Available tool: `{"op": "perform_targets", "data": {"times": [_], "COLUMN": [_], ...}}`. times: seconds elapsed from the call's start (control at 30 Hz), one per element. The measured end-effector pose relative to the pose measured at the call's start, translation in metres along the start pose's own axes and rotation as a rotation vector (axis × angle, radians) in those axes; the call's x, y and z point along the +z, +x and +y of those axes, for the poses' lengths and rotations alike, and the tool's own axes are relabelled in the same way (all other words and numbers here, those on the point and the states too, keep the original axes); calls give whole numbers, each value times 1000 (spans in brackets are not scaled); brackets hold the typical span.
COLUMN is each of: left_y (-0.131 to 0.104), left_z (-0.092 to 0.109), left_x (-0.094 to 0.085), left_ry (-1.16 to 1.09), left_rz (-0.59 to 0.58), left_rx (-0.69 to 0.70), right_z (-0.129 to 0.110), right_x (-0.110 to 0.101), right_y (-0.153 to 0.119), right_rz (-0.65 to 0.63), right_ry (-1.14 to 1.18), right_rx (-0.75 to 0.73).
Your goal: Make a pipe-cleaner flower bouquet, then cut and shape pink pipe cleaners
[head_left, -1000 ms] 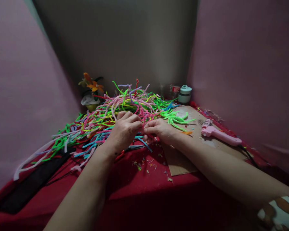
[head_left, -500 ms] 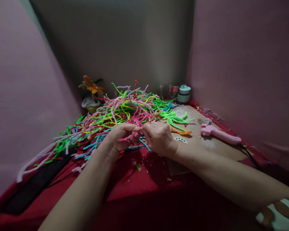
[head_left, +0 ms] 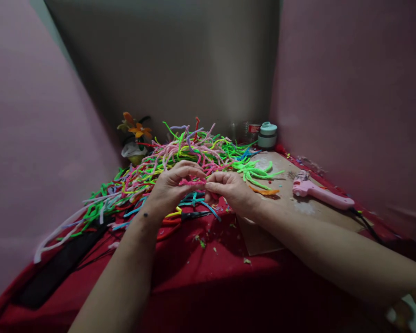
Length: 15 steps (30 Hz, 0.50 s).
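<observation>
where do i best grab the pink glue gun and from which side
Probably by the middle of the slim handle, from above on the near side: the pink glue gun lies flat on the cardboard, its handle running toward the lower right, away from the bulkier head at the left; avoid the black cord at the right end.

Left hand (head_left: 171, 185) and right hand (head_left: 231, 188), close together above red cloth (head_left: 201, 268), pinch pink fuzzy stem (head_left: 192, 182). Behind them, tangled heap of multicolored fuzzy stems (head_left: 187, 151); back left, orange flower (head_left: 139, 131) over yellowish pot (head_left: 136, 159). To right, pink glue gun (head_left: 321, 192) on cardboard (head_left: 308, 215); beyond it, lidded teal cup (head_left: 267, 137).
</observation>
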<state>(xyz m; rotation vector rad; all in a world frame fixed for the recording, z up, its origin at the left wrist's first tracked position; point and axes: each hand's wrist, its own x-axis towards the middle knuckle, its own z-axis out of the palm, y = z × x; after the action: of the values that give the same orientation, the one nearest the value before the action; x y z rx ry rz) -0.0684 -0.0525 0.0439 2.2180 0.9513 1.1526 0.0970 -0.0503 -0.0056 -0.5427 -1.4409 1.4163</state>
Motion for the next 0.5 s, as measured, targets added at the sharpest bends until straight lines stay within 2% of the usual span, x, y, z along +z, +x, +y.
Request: {"op": "perform_targets", "data": {"times": [0.17,0.27,0.4,0.5], "left_y": [-2,-3,-3,-3], "left_z": [-2,-3,-7,-14], "left_x": [2,4,10,14], "left_ry": [25,40,-129,-307], "left_rz": [-21,-8,-131,-178], "left_rx": [23,-112,-338,-404], "right_z": [-1,-2,0,4], "right_x": [-1,1,3,5], "right_y": [1,0,-7,-10], "right_rz": [-11,3,98,145], "right_ry": [-49,-228,-769,-976], "right_rx": [27,-1,-303,-466]}}
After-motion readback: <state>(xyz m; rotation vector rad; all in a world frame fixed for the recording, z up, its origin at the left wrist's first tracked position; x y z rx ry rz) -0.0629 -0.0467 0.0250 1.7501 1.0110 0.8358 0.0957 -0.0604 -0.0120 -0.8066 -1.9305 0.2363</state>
